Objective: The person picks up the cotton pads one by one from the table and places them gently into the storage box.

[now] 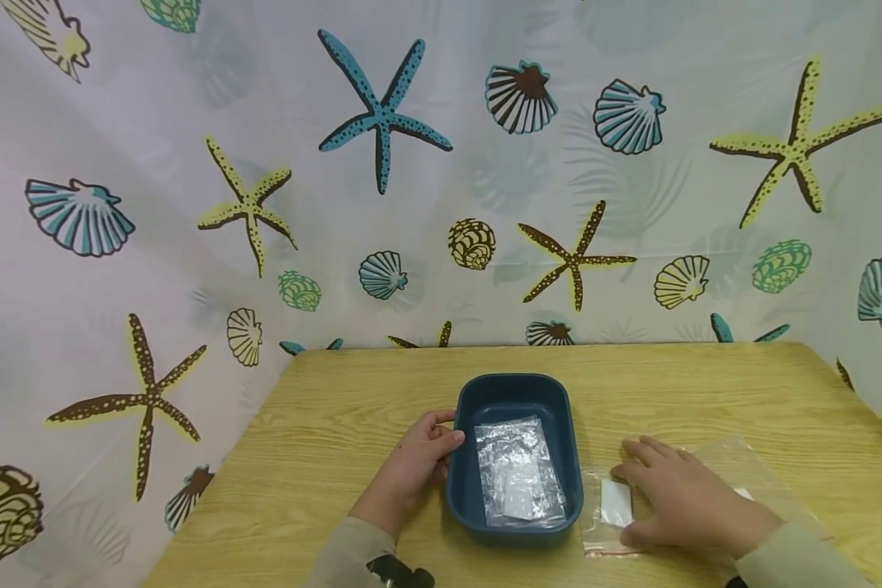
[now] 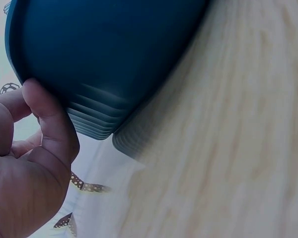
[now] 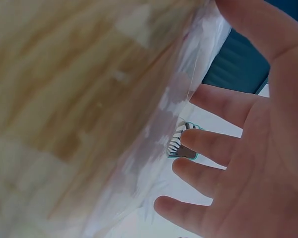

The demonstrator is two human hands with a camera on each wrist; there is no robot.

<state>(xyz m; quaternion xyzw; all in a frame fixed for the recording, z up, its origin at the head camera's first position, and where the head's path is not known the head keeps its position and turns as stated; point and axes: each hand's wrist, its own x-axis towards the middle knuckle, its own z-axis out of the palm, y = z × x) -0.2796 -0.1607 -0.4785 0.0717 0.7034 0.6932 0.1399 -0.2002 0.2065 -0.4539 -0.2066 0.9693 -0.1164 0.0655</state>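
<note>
A dark blue plastic bin (image 1: 575,457) stands on the wooden table. My left hand (image 1: 417,461) holds it at the left wall, with the thumb at the rim, and the wall (image 2: 104,54) fills the upper left wrist view. Inside lie several clear zip bags (image 1: 514,457) with white pieces showing through. Right of the bin, my right hand (image 1: 672,494) hovers palm down, fingers spread, close over a flat clear zip bag (image 1: 595,539) holding a white rectangle (image 1: 616,502). In the right wrist view its fingers (image 3: 208,148) are loosely extended, with clear plastic near the thumb.
More clear plastic (image 1: 750,465) lies beyond and right of my right hand, a white piece (image 1: 744,493) showing beside the wrist. The table (image 1: 353,392) ends at the back against a white curtain (image 1: 426,229) printed with starfish and shells.
</note>
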